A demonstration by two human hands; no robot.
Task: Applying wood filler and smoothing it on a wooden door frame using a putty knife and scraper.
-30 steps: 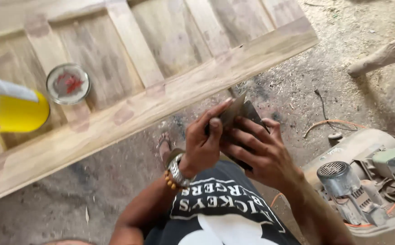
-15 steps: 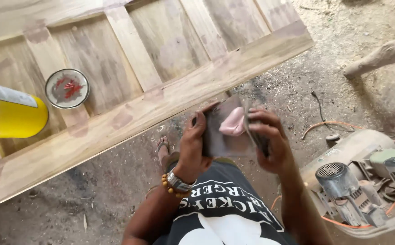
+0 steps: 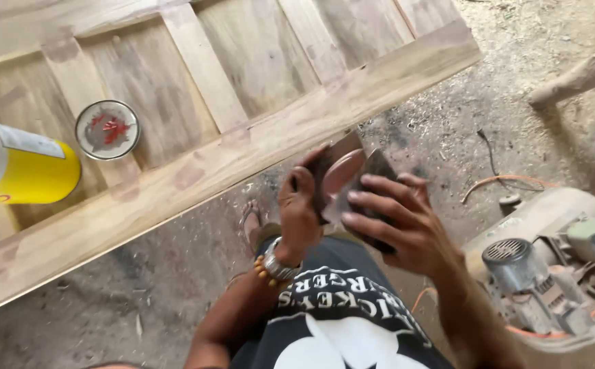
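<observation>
My left hand (image 3: 299,208), with a watch and a bead bracelet on the wrist, grips a flat scraper blade (image 3: 333,154) loaded with a lump of pinkish-brown filler (image 3: 344,174). My right hand (image 3: 396,222) holds a second grey flat blade (image 3: 381,166) pressed against the first. Both hands are in front of my chest, just off the near edge of a wooden panelled door (image 3: 243,147) that lies flat.
On the door to the left stand an open yellow can (image 3: 28,171) and its round lid (image 3: 107,130). At the lower right is a dusty motor machine (image 3: 530,273), with an orange cable (image 3: 499,181) on the sawdust floor. My sandalled foot (image 3: 250,220) shows below the door.
The hands have turned the blades: the flat plate with filler that faced me half a second ago is now tilted, and the right hand's fingers have moved over it.
</observation>
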